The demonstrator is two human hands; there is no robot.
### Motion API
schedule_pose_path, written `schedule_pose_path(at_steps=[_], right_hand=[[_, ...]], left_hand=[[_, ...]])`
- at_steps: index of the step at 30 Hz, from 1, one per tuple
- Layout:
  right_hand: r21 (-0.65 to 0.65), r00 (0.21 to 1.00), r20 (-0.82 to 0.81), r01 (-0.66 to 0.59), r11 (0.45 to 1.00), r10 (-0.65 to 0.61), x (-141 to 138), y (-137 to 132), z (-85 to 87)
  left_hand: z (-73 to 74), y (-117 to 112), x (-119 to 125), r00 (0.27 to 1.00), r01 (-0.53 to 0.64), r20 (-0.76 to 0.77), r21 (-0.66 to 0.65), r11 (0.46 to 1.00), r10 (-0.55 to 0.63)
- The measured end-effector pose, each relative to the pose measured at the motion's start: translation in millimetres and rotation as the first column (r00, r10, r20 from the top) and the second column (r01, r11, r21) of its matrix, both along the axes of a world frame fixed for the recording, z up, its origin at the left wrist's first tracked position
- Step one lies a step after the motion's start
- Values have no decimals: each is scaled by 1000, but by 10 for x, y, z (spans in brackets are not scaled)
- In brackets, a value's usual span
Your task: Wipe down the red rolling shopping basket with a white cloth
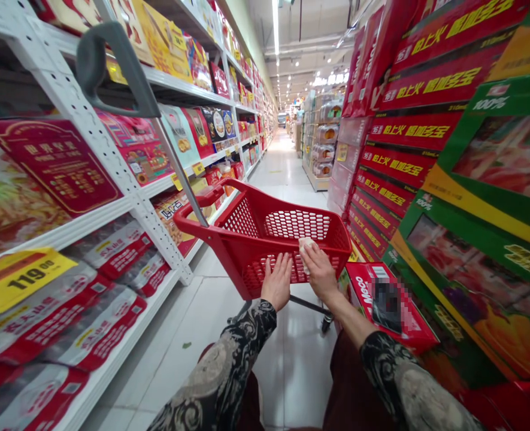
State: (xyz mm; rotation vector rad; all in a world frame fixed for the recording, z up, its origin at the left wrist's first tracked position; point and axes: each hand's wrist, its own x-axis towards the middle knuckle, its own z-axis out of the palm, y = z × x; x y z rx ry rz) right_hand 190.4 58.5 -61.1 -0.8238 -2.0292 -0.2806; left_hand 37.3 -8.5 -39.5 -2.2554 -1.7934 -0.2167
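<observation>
A red plastic shopping trolley (229, 254) stands in the aisle in front of me, with perforated sides and a grey handle (94, 72) rising on a metal pole at its left. My left hand (278, 281) lies with fingers outstretched against the basket's near side and holds nothing. Just to its right, my right hand (317, 267) presses a crumpled white cloth (306, 242) to the same side, near the upper rim. Part of the cloth is hidden beneath the fingers.
At left, white shelves (157, 188) carry packaged goods and a yellow price tag (22, 278). Stacked red drink cartons (394, 158) and green boxes (484, 239) line the right. A dark phone (385, 304) lies on a red Meco box (363, 293). Tiled floor (175, 347) runs between.
</observation>
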Motion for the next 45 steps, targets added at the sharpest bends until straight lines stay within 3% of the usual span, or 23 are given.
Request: schedule_pose_path(at_steps=[5,8,10,15,17,19,24,26,28,32,34,36,40,42,45], right_hand=[[-53,982,172,-66,996,74,-192,-68,-537],[-53,977,189,-87,995,95,-227,-171,-663],[-23,984,142,-107,994,109,-262,-208,-531],[53,991,-7,-135,989,136,-485,-137,111],[44,993,-5,-121,992,122,-586,-78,209],[20,992,50,-119,993,118,-656,-41,136],[-70,953,255,-150,986,163,-690,-128,-385],[-84,940,287,-166,983,183,-700,-206,-453],[-66,945,258,-191,979,202,-760,-260,-338],[14,970,100,-226,974,223,-1051,-223,212],[25,974,66,-220,975,218,-1202,-163,396],[7,972,101,-215,977,213,-1289,-124,394],[-65,936,269,-218,974,227,-1276,-170,30],[-75,918,307,-241,968,252,-1272,-231,-67],[-32,933,219,-287,957,287,-1417,-310,145]], left_hand=[[-62,-115,-90,1000,0,-22,17,1000,0],[-81,-173,-179,1000,-15,-19,12,1000,15],[-62,-185,-250,999,-35,-17,22,999,35],[90,-127,-408,992,-129,15,87,988,129],[152,-107,-456,986,-166,21,101,981,165],[178,-118,-503,983,-183,21,99,978,182],[85,-272,-675,985,-170,9,46,984,170],[49,-335,-770,983,-184,13,29,982,184],[53,-369,-873,978,-208,20,31,978,207],[170,-363,-1074,964,-265,36,68,962,263],[237,-363,-1153,954,-299,45,74,951,296],[276,-387,-1213,947,-320,48,65,945,318],[238,-499,-1303,941,-337,52,36,941,335],[190,-556,-1351,936,-349,56,27,937,347],[171,-601,-1429,926,-377,55,39,926,374]])
